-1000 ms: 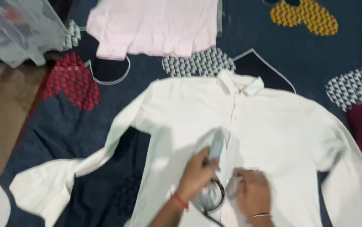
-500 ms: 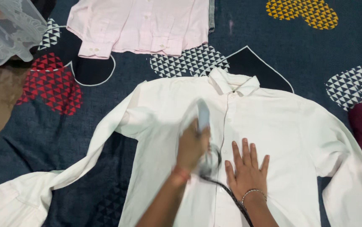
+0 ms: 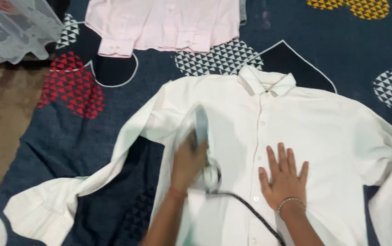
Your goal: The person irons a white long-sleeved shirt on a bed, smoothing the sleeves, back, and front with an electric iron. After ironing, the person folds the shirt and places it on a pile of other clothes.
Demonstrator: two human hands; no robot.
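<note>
White shirt [image 3: 314, 136] lies buttoned and spread on the dark patterned blanket [image 3: 351, 41]. The left hand [image 3: 188, 164] grips the iron [image 3: 199, 136], now moved leftward off the placket (blurred); the right hand [image 3: 285, 177] stays flat, fingers splayed. Beyond lies a folded pink shirt [image 3: 168, 23].

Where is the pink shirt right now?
In the head view, the folded pink shirt lies at the top, left of centre, on the dark patterned blanket, just beyond the white shirt's collar.
</note>
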